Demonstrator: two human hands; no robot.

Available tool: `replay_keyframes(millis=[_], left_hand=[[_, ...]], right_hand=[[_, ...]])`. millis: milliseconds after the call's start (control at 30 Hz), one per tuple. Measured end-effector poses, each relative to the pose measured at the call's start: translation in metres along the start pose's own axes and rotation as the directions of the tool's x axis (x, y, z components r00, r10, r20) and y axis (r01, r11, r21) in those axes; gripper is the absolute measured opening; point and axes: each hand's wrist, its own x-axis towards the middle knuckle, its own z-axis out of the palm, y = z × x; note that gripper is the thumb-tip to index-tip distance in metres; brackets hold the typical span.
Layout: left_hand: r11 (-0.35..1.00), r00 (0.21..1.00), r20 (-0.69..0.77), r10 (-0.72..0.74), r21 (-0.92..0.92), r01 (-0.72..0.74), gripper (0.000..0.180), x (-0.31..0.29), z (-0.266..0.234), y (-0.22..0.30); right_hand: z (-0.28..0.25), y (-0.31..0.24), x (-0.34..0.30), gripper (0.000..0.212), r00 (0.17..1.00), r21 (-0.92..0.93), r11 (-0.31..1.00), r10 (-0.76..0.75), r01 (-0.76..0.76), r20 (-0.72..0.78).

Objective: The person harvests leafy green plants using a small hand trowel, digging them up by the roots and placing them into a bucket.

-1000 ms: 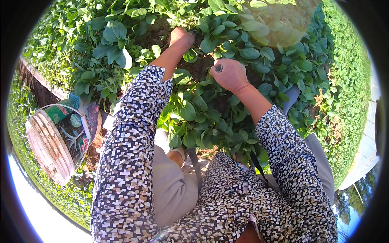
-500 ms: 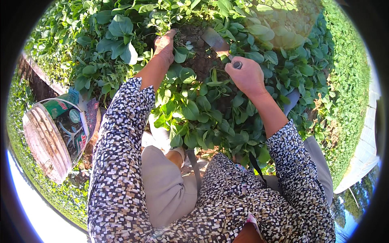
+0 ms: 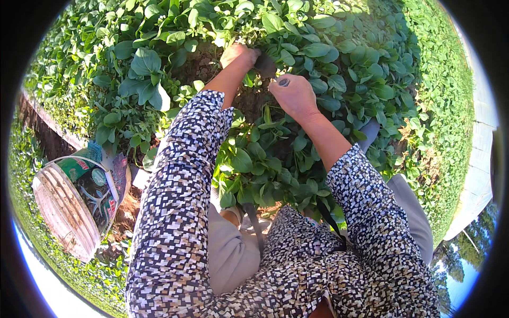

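Observation:
My right hand is closed round the handle of a flat-bladed hand trowel. Its dark metal blade points away and to the left, low among the leaves. Right beside the blade is my left hand, bent downward with its fingers curled in at the base of some green plants. Leaves and the hand itself hide what those fingers grip. Bare brown soil shows just below both hands. Nearer to me stands a clump of broad-leaved greens.
A white bucket with a printed wrap lies tipped on its side at the left. Dense leafy greens spread all round, with one larger plant left of my hands. Pale sheeting runs along the right edge.
My left hand has moved right, away from the small plants it was at, to beside the blade. My right hand and the trowel have shifted left, bringing both hands close together.

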Motion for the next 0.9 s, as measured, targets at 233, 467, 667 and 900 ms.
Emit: replay_keyframes(millis=[233,467,667,900], left_hand=[[0.989,0.975,-0.174,-0.141,-0.077,0.129,0.056,0.013,0.001,0.007],[0.989,0.969,-0.231,-0.09,-0.133,0.061,0.039,0.018,0.001,0.008],[0.813,0.812,-0.41,0.416,-0.232,-0.534,0.045,0.059,0.016,-0.091],[0.121,0.998,-0.046,0.042,-0.991,-0.051,0.034,-0.004,-0.018,-0.084]], right_hand=[[0.047,0.033,0.007,0.028,0.982,0.031,0.988,-0.149,0.153,-0.12],[0.017,0.019,0.038,0.02,0.891,-0.33,0.838,-0.455,0.434,0.016],[0.012,-0.005,0.013,0.022,0.962,-0.164,0.948,-0.265,0.273,0.071],[0.025,0.037,-0.033,0.025,0.991,0.196,0.973,-0.128,0.121,0.022]])
